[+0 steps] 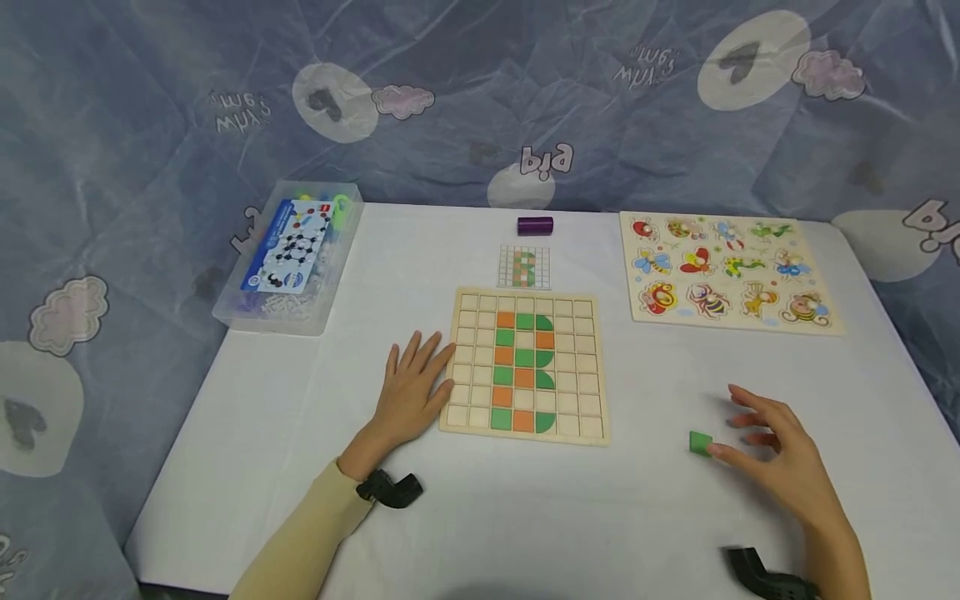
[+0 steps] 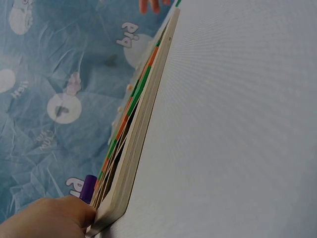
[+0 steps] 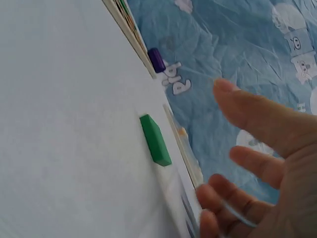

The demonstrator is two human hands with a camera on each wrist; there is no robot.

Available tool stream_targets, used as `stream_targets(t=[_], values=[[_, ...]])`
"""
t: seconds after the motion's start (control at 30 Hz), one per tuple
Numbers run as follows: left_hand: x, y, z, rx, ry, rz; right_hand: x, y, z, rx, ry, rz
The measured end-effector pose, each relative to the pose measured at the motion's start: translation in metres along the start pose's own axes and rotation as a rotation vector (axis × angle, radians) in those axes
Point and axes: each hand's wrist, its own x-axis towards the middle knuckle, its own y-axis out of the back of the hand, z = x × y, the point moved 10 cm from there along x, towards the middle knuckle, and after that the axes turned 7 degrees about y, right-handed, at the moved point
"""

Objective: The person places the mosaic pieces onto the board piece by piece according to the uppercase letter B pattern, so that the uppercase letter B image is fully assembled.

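Observation:
A wooden grid board (image 1: 581, 364) lies in the middle of the table, with orange squares, green squares and green rounded pieces set in its central columns. My left hand (image 1: 408, 396) rests at the board's left edge, its fingers spread and straight. In the left wrist view, part of that hand (image 2: 52, 218) shows against the board's corner. To the right lies a loose green block (image 1: 699, 442). My right hand (image 1: 780, 454) is over the table beside it, fingers apart and loosely bent. The right wrist view shows the green block (image 3: 155, 141) apart from the thumb, with nothing held.
Behind the board lies a small card (image 1: 524, 267) printed with a similar coloured grid, then a purple cylinder (image 1: 535, 226). A wooden puzzle board (image 1: 678, 283) with insect and animal pictures lies at the back right. A clear plastic box (image 1: 273, 323) sits at the back left.

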Motion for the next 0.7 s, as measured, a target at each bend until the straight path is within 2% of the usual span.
stream_targets(t=[0.23,0.7], values=[[-0.002,-0.001,0.001,0.009,-0.010,0.016,-0.005,-0.008,0.008,-0.024,0.004,-0.077],[0.000,0.001,0.001,0.003,-0.008,0.019,-0.006,-0.013,0.014,-0.087,-0.031,-0.109]])
